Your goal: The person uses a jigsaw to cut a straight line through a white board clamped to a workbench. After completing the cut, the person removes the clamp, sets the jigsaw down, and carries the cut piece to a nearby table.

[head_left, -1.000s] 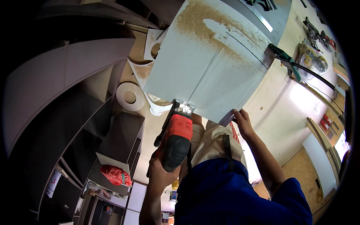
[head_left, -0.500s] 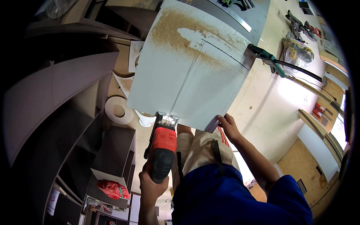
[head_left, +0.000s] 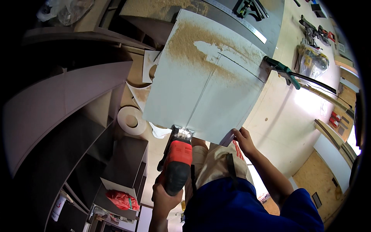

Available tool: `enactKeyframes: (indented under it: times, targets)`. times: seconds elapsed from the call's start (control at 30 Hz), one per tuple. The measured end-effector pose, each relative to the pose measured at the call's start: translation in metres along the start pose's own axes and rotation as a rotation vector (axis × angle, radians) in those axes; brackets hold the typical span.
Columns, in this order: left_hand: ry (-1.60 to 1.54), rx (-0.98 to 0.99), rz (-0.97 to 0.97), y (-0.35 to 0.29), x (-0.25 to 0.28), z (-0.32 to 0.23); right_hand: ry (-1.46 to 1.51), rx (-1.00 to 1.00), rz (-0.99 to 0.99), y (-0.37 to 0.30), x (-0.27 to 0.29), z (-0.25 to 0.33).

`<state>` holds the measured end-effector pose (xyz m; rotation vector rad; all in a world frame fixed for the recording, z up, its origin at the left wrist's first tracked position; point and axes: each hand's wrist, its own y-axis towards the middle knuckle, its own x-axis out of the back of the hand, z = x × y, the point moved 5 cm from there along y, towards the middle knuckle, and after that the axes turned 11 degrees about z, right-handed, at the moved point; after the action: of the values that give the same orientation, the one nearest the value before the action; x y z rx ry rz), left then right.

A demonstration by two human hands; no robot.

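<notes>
View shifted; hands closed on jigsaw, board.

A white cylinder by the lower edge of a dark cabinet bears one bold character above smaller, illegible print; red lettering, unreadable, marks a beige garment's right edge.

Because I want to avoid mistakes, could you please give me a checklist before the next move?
1. Saw held: ok, the left hand grips it.
2. Saw at the line: ok, its front is at the near end.
3. Right hand apart from the saw: ok, it holds the board's near right corner.
4. Clamp tight: cannot tell; it sits at the board's right edge.
5. Board free of sawdust: not ok, it covers much of the far part.
</notes>
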<state>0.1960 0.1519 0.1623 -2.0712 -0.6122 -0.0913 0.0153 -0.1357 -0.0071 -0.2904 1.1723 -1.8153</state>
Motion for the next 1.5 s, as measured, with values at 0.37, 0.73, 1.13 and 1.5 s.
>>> enactKeyframes:
  times: [0.37,0.73,1.13,1.5]
  targets:
    - [-0.022,-0.033,-0.015,0.001,-0.001,-0.002,-0.014,0.014,0.014,-0.001,0.002,-0.001]
    - [-0.019,-0.057,-0.042,0.0,-0.002,0.003,-0.018,0.044,0.007,0.0,0.001,-0.001]
    - [-0.022,-0.054,-0.019,0.002,-0.002,0.002,-0.037,0.024,0.005,0.0,0.0,0.001]
    - [0.021,-0.02,-0.022,0.003,0.002,-0.01,-0.036,0.024,0.001,0.0,0.002,-0.001]
